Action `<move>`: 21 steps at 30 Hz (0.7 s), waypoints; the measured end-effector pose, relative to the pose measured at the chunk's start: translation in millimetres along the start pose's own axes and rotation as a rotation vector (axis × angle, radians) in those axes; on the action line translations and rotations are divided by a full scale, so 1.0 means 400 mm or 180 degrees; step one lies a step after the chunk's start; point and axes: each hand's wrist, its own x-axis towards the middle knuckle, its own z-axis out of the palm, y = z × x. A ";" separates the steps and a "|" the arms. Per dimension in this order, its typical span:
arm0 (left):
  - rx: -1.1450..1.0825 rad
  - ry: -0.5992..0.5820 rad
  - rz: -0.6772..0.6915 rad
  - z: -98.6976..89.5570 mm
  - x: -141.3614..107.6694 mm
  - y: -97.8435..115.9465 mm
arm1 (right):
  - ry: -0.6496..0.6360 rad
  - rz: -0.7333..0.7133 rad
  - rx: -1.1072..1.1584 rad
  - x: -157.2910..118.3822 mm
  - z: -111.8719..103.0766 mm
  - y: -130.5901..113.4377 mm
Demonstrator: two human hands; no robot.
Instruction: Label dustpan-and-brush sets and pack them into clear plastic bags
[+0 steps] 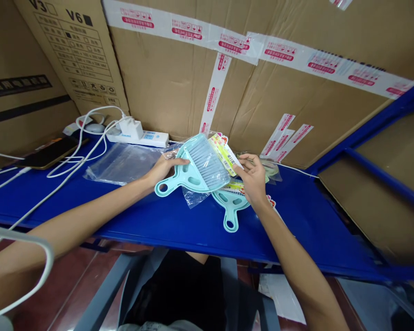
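Note:
A light-teal dustpan and brush set [193, 172] is held above the blue table, tilted, its grey bristles lying across the pan. My left hand [163, 169] grips it near the handle, thumb on top, with clear plastic bag film around it. At the other end, my right hand [252, 177] pinches the printed header card [226, 154] between thumb and fingers. Below lies a second teal dustpan set [230, 204] on the table, its handle toward me and its upper part hidden by the held set and my right hand.
Clear plastic bags [124, 163] lie on the blue table [131, 216] at left. Behind them are a white power strip [155, 138], cables [79, 147] and a dark phone [50, 151]. Cardboard [179, 82] walls the back; a blue frame bar [386, 177] stands at right.

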 end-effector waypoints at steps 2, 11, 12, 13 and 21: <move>0.0000 -0.0017 -0.0029 0.000 -0.001 -0.001 | -0.0118 -0.0023 -0.0018 0.002 -0.003 -0.001; 0.0135 -0.0079 -0.0053 0.003 -0.006 -0.003 | -0.0529 0.0207 -0.0166 -0.010 0.009 0.001; 0.0136 -0.0096 -0.0046 0.003 -0.006 -0.002 | -0.0552 0.0270 -0.0160 -0.011 0.010 -0.001; 0.0140 -0.0110 -0.0033 0.002 -0.006 -0.002 | -0.0589 0.0340 -0.0136 -0.012 0.010 -0.004; 0.0117 -0.0049 -0.0038 0.006 -0.009 0.002 | -0.0780 0.0321 -0.0228 -0.009 0.008 -0.022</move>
